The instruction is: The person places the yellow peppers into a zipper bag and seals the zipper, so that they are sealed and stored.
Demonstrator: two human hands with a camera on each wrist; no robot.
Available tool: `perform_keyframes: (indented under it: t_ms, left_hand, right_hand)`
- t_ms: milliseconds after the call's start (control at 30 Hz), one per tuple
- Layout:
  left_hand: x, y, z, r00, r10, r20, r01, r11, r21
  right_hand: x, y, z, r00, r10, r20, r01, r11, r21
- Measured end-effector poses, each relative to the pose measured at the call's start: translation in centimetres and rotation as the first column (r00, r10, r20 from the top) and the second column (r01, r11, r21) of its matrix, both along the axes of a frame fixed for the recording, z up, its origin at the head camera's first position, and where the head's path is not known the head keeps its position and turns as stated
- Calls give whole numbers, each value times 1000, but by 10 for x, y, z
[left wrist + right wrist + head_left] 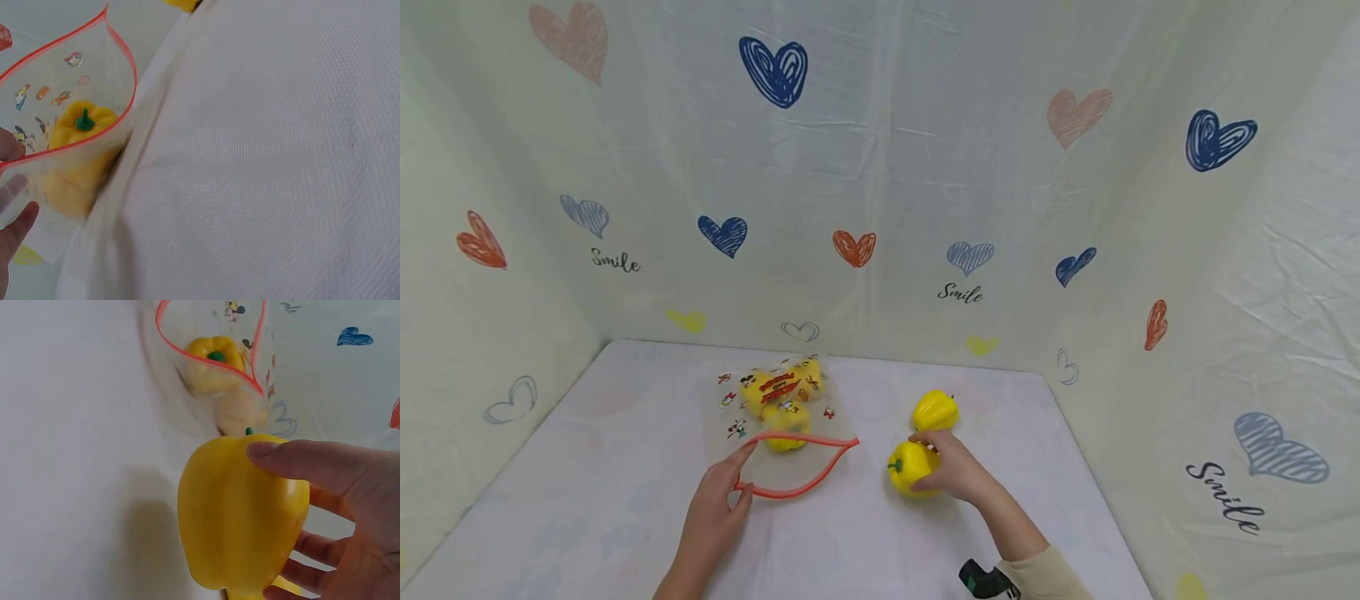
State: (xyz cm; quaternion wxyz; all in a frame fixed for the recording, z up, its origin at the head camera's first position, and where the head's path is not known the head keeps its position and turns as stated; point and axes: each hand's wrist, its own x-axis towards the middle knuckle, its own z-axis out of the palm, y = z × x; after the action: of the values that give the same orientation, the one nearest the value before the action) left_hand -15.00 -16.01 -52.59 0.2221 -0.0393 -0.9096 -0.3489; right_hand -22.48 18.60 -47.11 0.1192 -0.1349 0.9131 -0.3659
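My left hand (718, 504) pinches the red-edged mouth of a clear zip bag (778, 386), which gapes towards the right. Cartoon prints cover the bag, and several yellow bell peppers (84, 119) with green stems lie inside it. To the right of the bag, my right hand (955, 467) grips another yellow bell pepper (237, 512), thumb on one side and fingers around the other. In the right wrist view that pepper appears above the white cloth, with a shadow beside it. Part of its far side is hidden by the fingers.
One more yellow bell pepper (936, 410) lies on the white-covered table (587, 467), just beyond my right hand. Hanging sheets (880, 167) with printed hearts enclose the table at the back and sides. A dark device (985, 579) is at the right wrist.
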Motion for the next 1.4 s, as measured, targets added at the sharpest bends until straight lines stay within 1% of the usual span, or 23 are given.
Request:
perform_keyframes:
  t_ms: [167,300,400,567,667,900,1167,1400]
  left_hand:
    - [1,0,0,1000,-2,-14,2,1000,-1]
    - [1,-1,0,1000,-5,-22,5,1000,-4]
    - [1,-1,-1,1000,-8,-15,8,1000,-5]
    - [1,-1,-2,1000,-4,6,4,1000,-11]
    - [1,-1,-2,1000,-5,6,5,1000,-9]
    - [1,0,-1,1000,-6,7,6,1000,-3]
    - [0,-1,-4,1000,-7,-15,7,1000,-4]
    - [0,-1,-4,1000,0,11,0,1000,-4]
  right_hand:
    - [5,-12,0,999,54,7,-53,998,-36]
    - [10,-22,-1,998,68,5,-67,996,-64]
    - [13,-29,-1,998,60,1,-59,994,-88]
    - [18,-40,-5,998,57,-30,-61,989,-136]
    - [22,-47,-7,997,56,-46,-63,984,-168]
    - [31,-64,-9,998,44,-36,-52,966,-253]
    - [33,-84,-13,998,37,-48,-50,948,-314]
    - [35,-100,-17,999,20,-29,-29,935,-353]
